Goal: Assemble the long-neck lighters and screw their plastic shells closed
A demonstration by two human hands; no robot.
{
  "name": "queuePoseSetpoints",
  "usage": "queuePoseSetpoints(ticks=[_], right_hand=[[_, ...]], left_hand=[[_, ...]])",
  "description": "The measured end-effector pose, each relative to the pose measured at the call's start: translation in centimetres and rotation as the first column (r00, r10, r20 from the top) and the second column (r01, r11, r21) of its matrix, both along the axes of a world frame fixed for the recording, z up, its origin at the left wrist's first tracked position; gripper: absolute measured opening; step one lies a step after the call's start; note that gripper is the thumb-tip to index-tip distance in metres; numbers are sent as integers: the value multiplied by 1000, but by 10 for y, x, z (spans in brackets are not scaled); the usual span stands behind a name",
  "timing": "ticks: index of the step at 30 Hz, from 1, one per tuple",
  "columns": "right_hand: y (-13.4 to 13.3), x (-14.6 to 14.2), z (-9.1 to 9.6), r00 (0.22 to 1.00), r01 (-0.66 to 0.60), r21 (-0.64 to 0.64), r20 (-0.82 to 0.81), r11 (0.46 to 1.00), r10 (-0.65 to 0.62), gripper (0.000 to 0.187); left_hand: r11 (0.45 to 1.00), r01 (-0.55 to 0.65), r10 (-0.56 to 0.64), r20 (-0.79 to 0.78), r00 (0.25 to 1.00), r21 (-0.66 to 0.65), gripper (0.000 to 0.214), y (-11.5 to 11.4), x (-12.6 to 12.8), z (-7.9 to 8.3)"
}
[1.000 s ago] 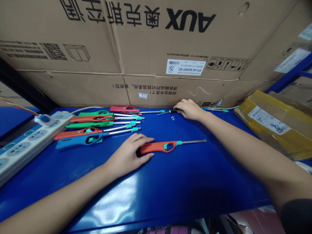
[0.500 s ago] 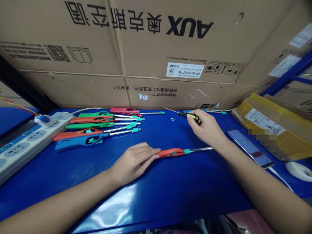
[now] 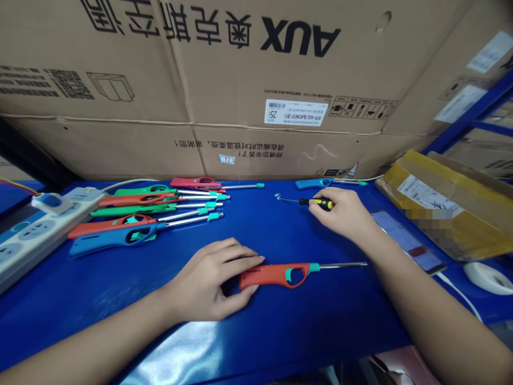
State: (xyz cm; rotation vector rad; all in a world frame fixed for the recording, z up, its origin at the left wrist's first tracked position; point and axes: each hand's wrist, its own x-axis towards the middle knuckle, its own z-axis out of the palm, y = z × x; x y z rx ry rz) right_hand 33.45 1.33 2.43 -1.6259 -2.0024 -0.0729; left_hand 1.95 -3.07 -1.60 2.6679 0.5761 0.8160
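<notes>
An orange long-necked lighter (image 3: 268, 275) lies on the blue tabletop, its metal tube pointing right. My left hand (image 3: 218, 278) grips the butt of its handle between thumb and fingers. My right hand (image 3: 340, 211) is closed around the black and yellow handle of a screwdriver (image 3: 316, 203), whose thin shaft points left. Just beyond the screwdriver's tip lie a few tiny pale pieces (image 3: 277, 196), perhaps screws. Farther back on the right rests a blue lighter (image 3: 309, 183). A red lighter (image 3: 192, 183) lies near the cardboard at the back.
Several green, orange and blue lighters (image 3: 112, 235) lie in a row at left, beside a white power strip (image 3: 36, 232). A large cardboard box (image 3: 224, 96) walls off the back. On the right are a phone (image 3: 404, 240), a yellow-taped carton (image 3: 441, 203) and a white round object (image 3: 489, 279).
The orange lighter has turned onto its flat side and moved slightly nearer. My right hand has brought the screwdriver a little lower, its shaft now nearly level. The view has shifted slightly.
</notes>
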Motion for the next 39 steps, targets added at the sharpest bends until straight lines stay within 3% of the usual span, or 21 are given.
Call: queuePoseSetpoints(ticks=[5, 8, 11, 14, 20, 24, 26, 32, 39], right_hand=[[-2, -2, 1, 999, -28, 20, -21, 999, 28, 23], [-6, -4, 7, 996, -41, 104, -69, 994, 48, 19], [-16, -6, 22, 974, 12, 174, -223, 985, 27, 13], [-34, -13, 44, 894, 18, 85, -448, 996, 22, 11], [-72, -50, 77, 722, -131, 163, -660, 978, 207, 12], [-75, -75, 65, 525, -250, 227, -785, 941, 329, 18], [-71, -80, 51, 469, -229, 263, -814, 937, 343, 17], [-58, -75, 18, 402, -214, 193, -876, 958, 266, 22], [-55, -74, 13, 358, -245, 106, -914, 964, 191, 23]], left_hand=[[996, -1, -12, -145, 989, -86, 47, 4, -8, 7], [992, 9, -26, -131, 991, -124, 44, 3, -8, 6], [983, 0, -19, -104, 994, -181, 39, 0, -3, 1], [974, -25, 3, -99, 995, -224, 38, -5, 7, -4], [956, -151, 149, -26, 988, -252, 50, -16, 20, -5], [873, -219, 315, 162, 935, -435, 50, -13, 15, -2], [850, -212, 359, 235, 903, -482, 48, -10, 11, -1], [885, -157, 315, 315, 895, -439, 34, -7, 7, -2], [893, -130, 301, 358, 884, -430, 8, -6, 10, 1]])
